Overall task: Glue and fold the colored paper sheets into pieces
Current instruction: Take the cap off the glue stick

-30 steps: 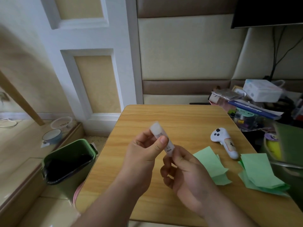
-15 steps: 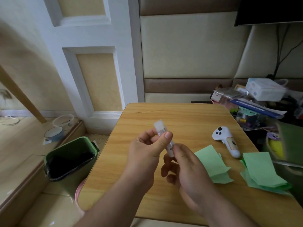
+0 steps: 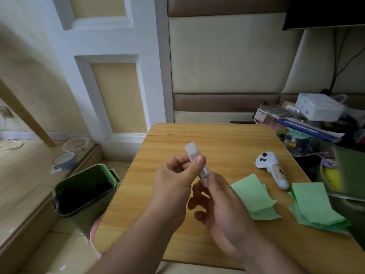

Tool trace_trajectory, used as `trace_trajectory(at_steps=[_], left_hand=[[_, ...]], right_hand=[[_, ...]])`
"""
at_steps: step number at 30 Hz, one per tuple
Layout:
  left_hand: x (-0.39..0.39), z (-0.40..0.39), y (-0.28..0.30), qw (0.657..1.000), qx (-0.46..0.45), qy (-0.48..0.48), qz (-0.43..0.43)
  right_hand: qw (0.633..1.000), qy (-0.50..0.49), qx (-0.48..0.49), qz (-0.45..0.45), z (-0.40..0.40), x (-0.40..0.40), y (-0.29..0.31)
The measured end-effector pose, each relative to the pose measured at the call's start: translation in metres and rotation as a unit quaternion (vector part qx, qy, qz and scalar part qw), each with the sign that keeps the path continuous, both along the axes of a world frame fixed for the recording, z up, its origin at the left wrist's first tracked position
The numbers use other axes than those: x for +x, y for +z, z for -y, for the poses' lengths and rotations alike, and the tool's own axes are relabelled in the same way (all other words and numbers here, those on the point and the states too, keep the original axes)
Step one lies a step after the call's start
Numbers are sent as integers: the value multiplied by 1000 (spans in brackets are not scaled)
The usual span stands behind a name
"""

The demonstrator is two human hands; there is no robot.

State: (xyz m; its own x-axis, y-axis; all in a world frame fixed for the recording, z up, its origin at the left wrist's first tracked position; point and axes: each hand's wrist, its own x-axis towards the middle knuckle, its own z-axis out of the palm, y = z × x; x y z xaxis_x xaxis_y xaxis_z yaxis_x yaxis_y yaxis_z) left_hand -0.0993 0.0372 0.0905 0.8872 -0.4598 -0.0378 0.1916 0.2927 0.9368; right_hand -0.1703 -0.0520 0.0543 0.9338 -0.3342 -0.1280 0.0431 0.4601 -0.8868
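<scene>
**Glue stick held in both hands above the tabletop**

At the far left, on the floor, a bowl point(image 3: 64, 159) is seen beside a raised wooden ledge. Next to it, a green bin point(image 3: 84, 189) with a dark liner stands just beside the left edge of the tabletop point(image 3: 217, 139).

Over the middle of the tabletop, a glue stick point(image 3: 194, 156) is held tilted, its capped end pointing up and to the left. Its upper part is pinched by the left hand point(image 3: 173, 186), with the thumb pressed across the front of the tube and the fingers curled behind it. Its lower end is gripped by the right hand point(image 3: 221, 206), whose thumb and forefinger are closed on the base while the other fingers are loosely curled beneath. The stick is held clear of the wood.

To the right of the hands, a small stack of green paper point(image 3: 253, 194) lies flat on the tabletop, partly hidden by the right hand. Just beyond it, a white controller point(image 3: 273, 167) lies on the wood. Further right, a second, looser stack of green sheets point(image 3: 314, 206) is spread near the right edge. At the far right, beyond the tabletop, a clutter of boxes and packets point(image 3: 316, 115) is piled.
</scene>
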Motion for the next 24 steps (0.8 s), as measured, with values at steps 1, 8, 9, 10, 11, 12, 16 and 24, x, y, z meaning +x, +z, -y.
trace_trajectory(at_steps=[1, 8, 9, 10, 11, 12, 16, 24], left_hand=[[-1, 0, 0, 1000, 5, -7, 1], [-3, 1, 1, 1000, -13, 3, 18], [-2, 0, 1, 1000, -14, 5, 18], [-2, 0, 2, 1000, -13, 8, 16], [-2, -1, 2, 1000, -11, 7, 15], [-2, -1, 2, 1000, -4, 3, 14], [-4, 0, 2, 1000, 18, -12, 22], [-3, 1, 1, 1000, 0, 13, 27]], right_hand=[[1000, 3, 25, -8, 0, 1, 1], [995, 31, 82, -45, 1, 0, 4], [997, 26, 71, -34, 0, 0, 3], [998, 19, 61, -21, -1, 0, 2], [998, 14, 56, -11, -2, 0, 2], [998, 13, 56, -5, -3, 1, 2], [994, 35, 102, -33, -2, 1, 5], [997, 14, 68, -38, 3, 1, 5]])
